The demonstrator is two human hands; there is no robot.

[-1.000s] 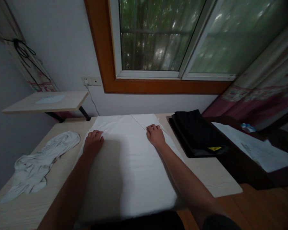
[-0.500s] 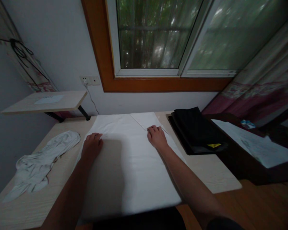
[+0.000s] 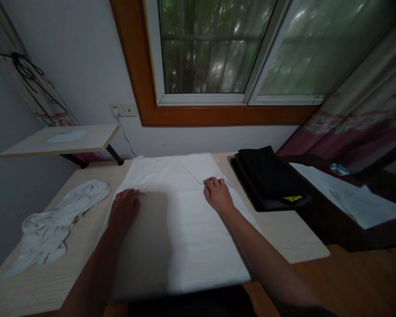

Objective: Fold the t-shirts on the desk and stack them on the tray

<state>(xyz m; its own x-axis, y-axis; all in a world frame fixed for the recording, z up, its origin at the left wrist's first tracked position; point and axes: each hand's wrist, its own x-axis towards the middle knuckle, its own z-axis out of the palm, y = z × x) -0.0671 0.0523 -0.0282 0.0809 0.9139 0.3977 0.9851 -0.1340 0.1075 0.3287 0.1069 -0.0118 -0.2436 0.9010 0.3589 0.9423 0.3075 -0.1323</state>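
A white cloth [image 3: 191, 237] is spread flat over the table, from its far edge down to the near edge. On its left side, my left hand [image 3: 124, 208] pinches the fabric between curled fingers, and a small crease runs out from the fingertips. My right hand [image 3: 218, 194] grips the cloth on the right with bent fingers. A thin slanting fold or edge line ends at those fingertips. The fabric between the two hands lies mostly smooth, with a shadow across its left half.
A crumpled white garment [image 3: 57, 224] lies on the table [image 3: 29, 290] at left, below a small raised shelf [image 3: 62, 138]. Folded black fabric [image 3: 259, 176] with a yellow patch sits at right. Beyond it is a white printed sheet [image 3: 346, 198] on a dark surface.
Both hands have slid slightly toward me on the cloth, and the creases at the fingertips have shifted with them. The other things stay in place.
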